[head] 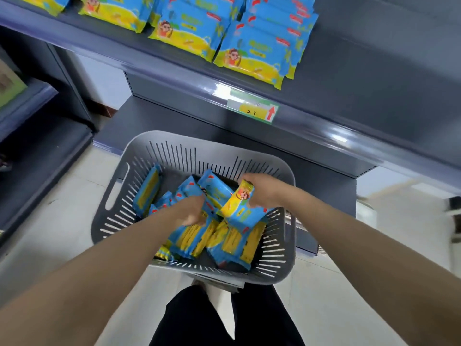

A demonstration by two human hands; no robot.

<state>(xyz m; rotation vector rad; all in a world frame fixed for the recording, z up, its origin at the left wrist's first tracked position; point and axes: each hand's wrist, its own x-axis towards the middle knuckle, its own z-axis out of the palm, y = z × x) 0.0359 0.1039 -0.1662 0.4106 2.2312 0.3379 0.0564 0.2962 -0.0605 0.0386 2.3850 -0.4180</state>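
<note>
A grey slotted basket (159,146) stands on the floor in front of me, holding several blue and yellow snack packets (192,236). My right hand (264,189) grips one packet (240,207) by its upper end, tilted above the pile at the basket's right side. My left hand (193,211) reaches into the middle of the basket, its fingers curled down among the packets; whether it holds one is hidden.
A dark grey shelf (336,113) runs across above the basket, carrying several of the same packets (252,51). A price label (253,108) with a red arrow sits on its front edge. Another shelf unit (30,136) stands at the left. My legs (199,318) are below the basket.
</note>
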